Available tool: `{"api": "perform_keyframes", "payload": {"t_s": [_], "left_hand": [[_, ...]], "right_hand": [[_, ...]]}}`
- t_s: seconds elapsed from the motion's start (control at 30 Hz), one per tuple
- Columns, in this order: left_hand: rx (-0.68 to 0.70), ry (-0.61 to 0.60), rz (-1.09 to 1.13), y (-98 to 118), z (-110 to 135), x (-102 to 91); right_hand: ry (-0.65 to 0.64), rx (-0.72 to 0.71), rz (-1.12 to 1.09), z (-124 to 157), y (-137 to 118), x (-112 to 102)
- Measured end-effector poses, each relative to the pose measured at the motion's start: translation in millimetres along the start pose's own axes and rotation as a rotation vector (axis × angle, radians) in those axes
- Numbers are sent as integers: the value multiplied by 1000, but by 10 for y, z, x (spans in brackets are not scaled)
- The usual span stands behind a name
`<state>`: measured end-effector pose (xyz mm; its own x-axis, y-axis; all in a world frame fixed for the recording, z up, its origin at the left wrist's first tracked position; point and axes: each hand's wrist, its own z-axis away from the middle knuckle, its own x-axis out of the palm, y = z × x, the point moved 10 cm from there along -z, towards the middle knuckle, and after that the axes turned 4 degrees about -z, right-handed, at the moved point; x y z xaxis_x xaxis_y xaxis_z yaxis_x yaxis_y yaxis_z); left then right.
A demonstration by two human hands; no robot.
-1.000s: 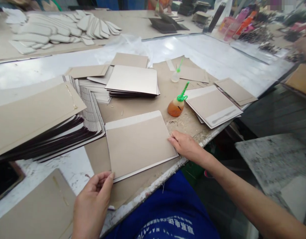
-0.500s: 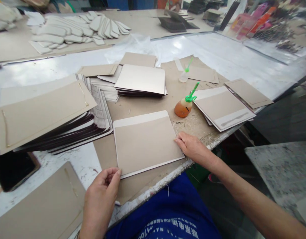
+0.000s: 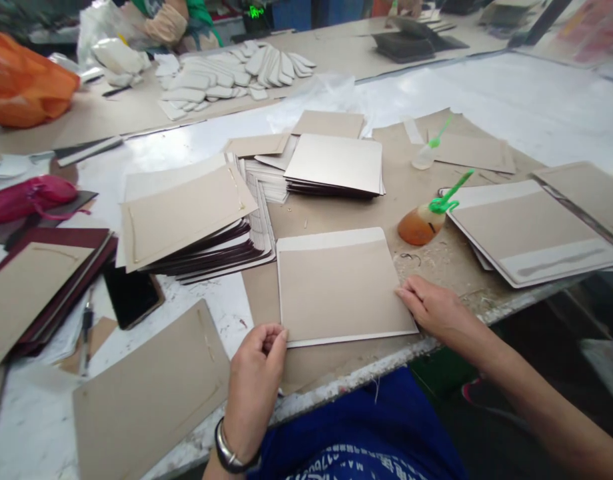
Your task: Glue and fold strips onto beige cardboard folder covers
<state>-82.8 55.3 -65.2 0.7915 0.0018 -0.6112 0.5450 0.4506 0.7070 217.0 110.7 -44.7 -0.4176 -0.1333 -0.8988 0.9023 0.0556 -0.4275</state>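
Note:
A beige card panel with a white border (image 3: 339, 287) lies flat on brown paper near the table's front edge. My left hand (image 3: 256, 373) pinches its near left corner, fingers curled closed. My right hand (image 3: 434, 308) rests on the panel's right edge, fingers pressed down on it. Just beyond the right hand sits an orange glue bottle with a green nozzle (image 3: 424, 220), tipped on its side.
Stacks of similar panels lie at left (image 3: 186, 213), behind (image 3: 336, 163) and right (image 3: 529, 230). A loose brown card (image 3: 151, 387), a dark phone (image 3: 131, 297), a pen (image 3: 85, 327), a second small bottle (image 3: 426, 153), white insoles (image 3: 231, 73) and an orange bag (image 3: 24, 87) are around.
The view has swung left, showing more of the table's left side. Both hands stay on the panel, which keeps its place on the brown paper.

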Motion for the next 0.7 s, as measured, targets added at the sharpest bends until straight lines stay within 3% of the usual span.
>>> {"api": "perform_keyframes", "payload": {"t_s": [0.4, 0.7], "left_hand": [[12, 10, -19, -6, 17, -10], [-39, 20, -118, -25, -9, -54]], "right_hand": [[-53, 25, -2, -24, 40, 41], [-114, 39, 39, 2, -69, 6]]}}
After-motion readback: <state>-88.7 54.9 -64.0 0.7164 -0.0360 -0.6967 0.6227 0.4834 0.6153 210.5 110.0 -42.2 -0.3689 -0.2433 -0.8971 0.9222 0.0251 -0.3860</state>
